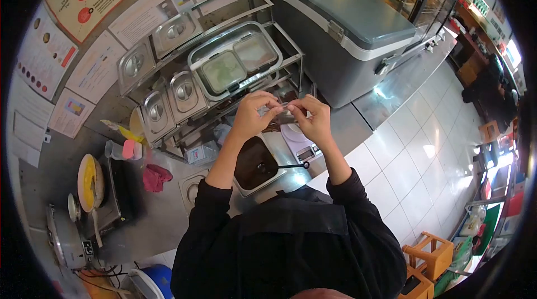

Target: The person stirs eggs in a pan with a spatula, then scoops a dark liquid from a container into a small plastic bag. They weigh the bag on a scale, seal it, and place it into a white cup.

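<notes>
My left hand [256,115] and my right hand [313,120] are raised close together above the counter. Their thumbs and fingers pinch a thin, clear piece of plastic [284,105] between them; its exact kind is too small to make out. Below the hands sits a steel pan of dark brown liquid [254,167] with a black-handled ladle [296,165] lying across its rim. A pale purple kitchen scale [299,141] stands just under my right hand. Behind my hands, a steel tray [274,47] on a rack holds two containers, one with something green.
Several lidded steel containers [156,112] stand left of the tray. A large grey cooler box [347,25] is at the back right. On the left are a dark pink cloth [157,178] and a frying pan [89,179] with yellow contents. Orange stools [436,257] stand on the floor at right.
</notes>
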{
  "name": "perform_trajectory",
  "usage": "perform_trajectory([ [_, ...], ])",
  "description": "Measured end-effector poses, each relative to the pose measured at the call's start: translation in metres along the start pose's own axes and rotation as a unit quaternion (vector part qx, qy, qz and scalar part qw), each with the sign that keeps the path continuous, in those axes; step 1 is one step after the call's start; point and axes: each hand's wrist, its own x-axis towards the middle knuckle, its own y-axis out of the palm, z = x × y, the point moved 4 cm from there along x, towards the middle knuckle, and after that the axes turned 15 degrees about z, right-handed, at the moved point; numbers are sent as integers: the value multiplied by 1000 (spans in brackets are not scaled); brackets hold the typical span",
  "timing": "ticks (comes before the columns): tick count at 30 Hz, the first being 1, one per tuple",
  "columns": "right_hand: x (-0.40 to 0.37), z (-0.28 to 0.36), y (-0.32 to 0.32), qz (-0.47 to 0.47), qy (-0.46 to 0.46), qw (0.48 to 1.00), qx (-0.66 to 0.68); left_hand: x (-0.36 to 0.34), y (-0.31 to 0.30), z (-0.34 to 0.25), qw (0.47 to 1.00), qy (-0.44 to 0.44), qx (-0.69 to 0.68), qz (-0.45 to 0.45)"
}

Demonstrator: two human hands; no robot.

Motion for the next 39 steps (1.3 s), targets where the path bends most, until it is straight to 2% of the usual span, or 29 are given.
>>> perform_trajectory([
  [4, 4, -10, 11, 25, 19, 999, 28, -12, -8, 5, 999, -21, 37, -34],
  [7, 4, -28, 17, 55, 72, 996, 16, -24, -6, 23, 991, -45, 124, -20],
  [9, 1, -53, 10, 75, 126, 989, -20, -32, -3, 42, 986, -119, 115, -23],
  [11, -12, -86, 0, 89, 180, 955, -218, -38, 0, 61, 973, -200, 110, -30],
  [12, -20, -98, -1, 94, 206, 922, -314, -40, 5, 70, 963, -246, 108, -34],
  [13, -29, -109, 4, 117, 252, 903, -329, -42, 10, 81, 950, -290, 106, -37],
  [15, -46, -133, 26, 161, 314, 867, -353, -42, 33, 124, 923, -353, 154, 14],
  [16, -47, -136, 33, 182, 343, 847, -364, -35, 34, 125, 905, -384, 178, 39],
  [17, -47, -139, 35, 185, 356, 843, -358, -32, 40, 129, 862, -427, 224, 157],
  [20, -36, -115, 26, 161, 236, 886, -364, -18, 43, 96, 934, -255, 243, 66],
  [22, -25, -88, 18, 187, 170, 926, -282, -2, 45, 65, 988, -77, 124, 58],
  [23, -17, -74, 14, 197, 134, 941, -240, 5, 44, 52, 997, 14, 61, 49],
  [26, -1, -38, 4, 148, 65, 981, -110, 9, 49, 51, 979, -101, -149, 99],
  [27, 3, -30, 1, 133, 76, 986, -65, 9, 47, 49, 974, -76, -206, 60],
  [29, 6, -19, -5, 101, 95, 990, 27, 4, 42, 55, 958, -96, -269, 39],
  [31, 4, -23, -5, 110, 117, 985, 63, -4, 35, 63, 936, -112, -333, 22],
  [35, 5, -26, 0, 129, 145, 977, 86, -11, 21, 55, 946, -107, -305, 21],
  [38, 5, -30, 5, 112, 139, 971, 159, -14, 14, 50, 944, -103, -312, 5],
  [39, 6, -28, 6, 111, 130, 975, 143, -16, 13, 53, 946, -105, -305, -2],
])
